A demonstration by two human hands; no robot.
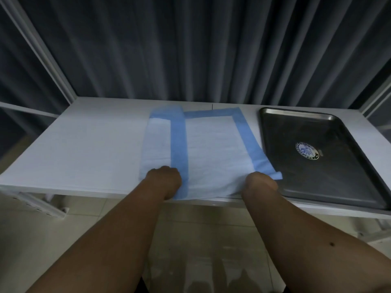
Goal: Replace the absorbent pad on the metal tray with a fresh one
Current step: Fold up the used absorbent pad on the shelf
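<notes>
Left hand: my left hand (164, 179) sits low in the centre of the frame, fingers curled over the near edge of the absorbent pad (209, 149); it grips the pad beside the folded-over blue strip.
Right hand: my right hand (261, 183) is just right of centre, curled down onto the pad's near right corner and holding it; the fingertips are hidden under the hand.
Absorbent pad: white with a blue border, it lies flat on the white table (84, 149) in the middle of the frame, its left part folded over so a blue band runs down the centre; its near edge reaches the table's front edge.
Metal tray: the metal tray (338, 180) lies at the right of the frame, just beside the pad, bare, with a round emblem (307, 150) on its floor.
Backdrop: a dark pleated curtain (190, 49) fills the upper frame.
</notes>
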